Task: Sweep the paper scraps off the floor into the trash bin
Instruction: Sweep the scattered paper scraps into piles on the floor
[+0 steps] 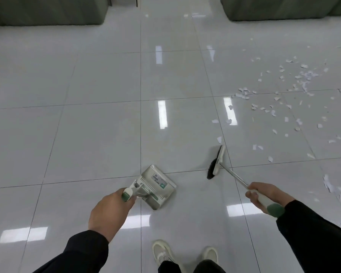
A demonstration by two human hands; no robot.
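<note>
Glossy floor (pixel 106 95) of large pale grey-white square tiles, divided by thin dark grout lines that converge toward the top of the frame. Bright rectangular reflections of overhead lights (pixel 162 114) lie in columns down the centre and along the lower edge. Upper left: the rounded base of a grey-green furniture block (pixel 47 10), standing directly on the tiles and casting a soft dark reflection. Upper right: a second grey-green block (pixel 287 7) of like form. Between the two, the tiled aisle runs on past the top edge. No wall or window is shown.
</note>
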